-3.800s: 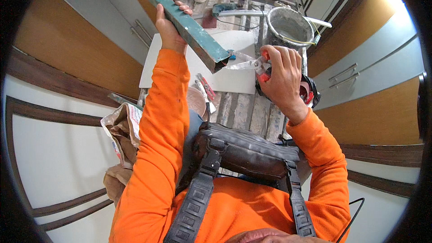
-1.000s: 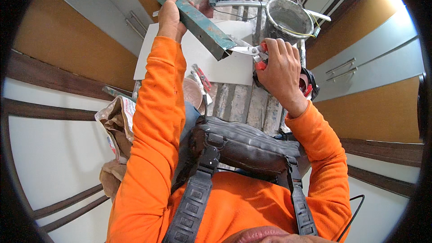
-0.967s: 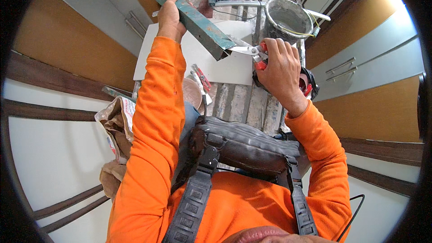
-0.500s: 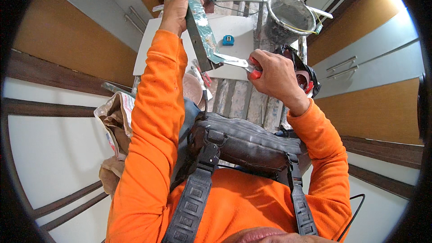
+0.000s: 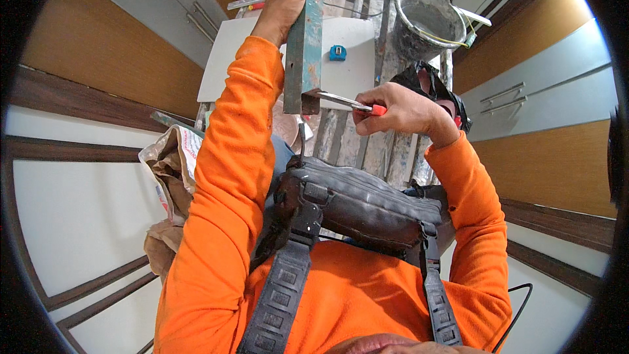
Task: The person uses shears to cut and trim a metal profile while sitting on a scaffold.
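My left hand (image 5: 287,3) is wrapped round the upper part of a long green metal bar (image 5: 305,52), worn and scuffed, its square end pointing toward me. In my right hand (image 5: 400,108) is a putty knife (image 5: 341,99) with a red handle and a pale blade. The blade's tip touches the bar close to its near right corner. Seen nearly edge-on, the blade looks thin. Behind the bar, a blue tape measure (image 5: 337,53) lies on a white board (image 5: 350,33).
A grimy grey bucket (image 5: 429,19) stands at the far right, with a black plastic bag (image 5: 419,78) nearer me. Slatted planks (image 5: 354,137) lie below. At left is an open paper sack (image 5: 171,164); cabinets (image 5: 524,92) flank both sides. A black bag (image 5: 360,200) hangs before my chest.
The bar has shifted right and turned from slanting to nearly upright in the picture. The putty knife has rotated from showing its flat face to nearly edge-on.
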`<state>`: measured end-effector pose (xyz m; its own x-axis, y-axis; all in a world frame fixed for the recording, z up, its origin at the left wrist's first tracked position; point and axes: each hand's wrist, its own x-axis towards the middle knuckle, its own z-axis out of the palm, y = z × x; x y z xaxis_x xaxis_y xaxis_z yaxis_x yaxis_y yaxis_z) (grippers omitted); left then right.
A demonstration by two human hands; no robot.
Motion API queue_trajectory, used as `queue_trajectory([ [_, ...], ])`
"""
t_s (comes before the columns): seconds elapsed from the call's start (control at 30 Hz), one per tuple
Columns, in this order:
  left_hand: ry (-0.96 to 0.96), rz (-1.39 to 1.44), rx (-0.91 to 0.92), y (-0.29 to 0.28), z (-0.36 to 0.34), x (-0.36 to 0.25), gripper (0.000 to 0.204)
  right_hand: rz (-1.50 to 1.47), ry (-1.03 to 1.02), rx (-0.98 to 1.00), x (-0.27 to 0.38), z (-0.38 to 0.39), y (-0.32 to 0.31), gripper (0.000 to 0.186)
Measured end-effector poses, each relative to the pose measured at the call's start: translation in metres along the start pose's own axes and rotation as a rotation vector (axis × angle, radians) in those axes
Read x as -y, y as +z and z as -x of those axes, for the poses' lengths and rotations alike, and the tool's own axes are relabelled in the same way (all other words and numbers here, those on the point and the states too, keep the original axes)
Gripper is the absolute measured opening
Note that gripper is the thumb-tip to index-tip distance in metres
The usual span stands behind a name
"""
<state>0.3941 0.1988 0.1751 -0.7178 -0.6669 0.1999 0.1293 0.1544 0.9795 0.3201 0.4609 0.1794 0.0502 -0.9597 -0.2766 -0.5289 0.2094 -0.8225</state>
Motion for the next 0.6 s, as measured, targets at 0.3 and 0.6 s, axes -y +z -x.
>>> queue_trajectory([
  [0.3,-0.280,0.495,0.027,-0.013,-0.007,-0.005,0.051,0.152,-0.002,-0.478,-0.023,0.002,0.013,0.031],
  [0.6,-0.268,0.445,-0.119,-0.060,-0.027,0.016,0.041,0.475,-0.142,-0.947,-0.017,0.004,0.007,0.040],
])
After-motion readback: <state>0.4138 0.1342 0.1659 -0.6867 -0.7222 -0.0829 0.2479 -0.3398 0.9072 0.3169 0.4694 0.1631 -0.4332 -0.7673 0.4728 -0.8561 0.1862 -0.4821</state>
